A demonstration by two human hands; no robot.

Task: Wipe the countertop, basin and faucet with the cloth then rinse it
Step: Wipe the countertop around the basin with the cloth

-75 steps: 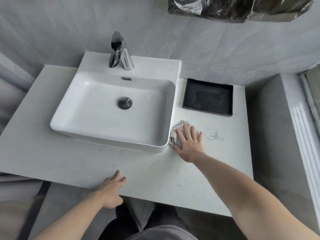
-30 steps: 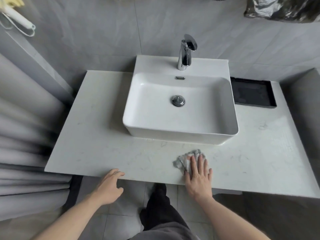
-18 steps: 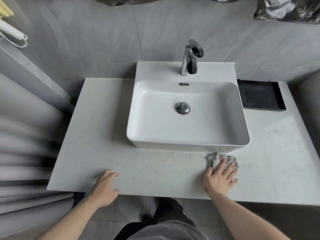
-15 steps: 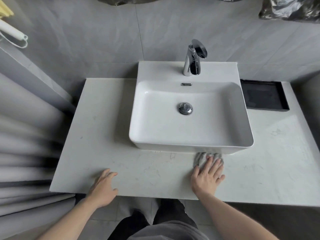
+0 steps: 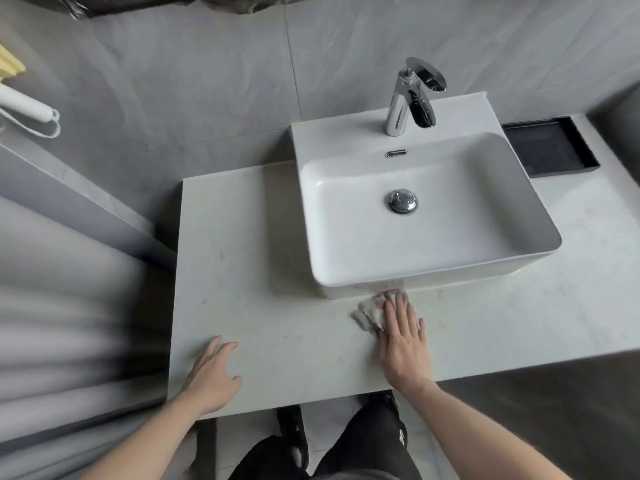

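A crumpled grey-white cloth [image 5: 369, 313] lies on the pale marble countertop [image 5: 263, 271] just in front of the white vessel basin [image 5: 540, 233]. My right hand [image 5: 403, 344] presses flat on the cloth with straight fingers, its fingertips near the basin's front wall. My left hand [image 5: 214, 372] rests on the countertop near the front left edge, fingers relaxed and holding nothing. The chrome faucet [image 5: 410, 95] stands at the back of the basin, and a chrome drain plug [image 5: 401, 201] sits in the bowl.
A black tray [image 5: 550, 150] lies on the counter right of the basin, against the wall. Grey tiled walls close in behind and on the left. A white handle with a loop [image 5: 29, 112] hangs at the far left. My legs stand below the counter's front edge.
My right hand has slid the cloth leftward along the counter in front of the basin. The view has swung, so the basin now sits right of centre. My left hand stays on the front edge.
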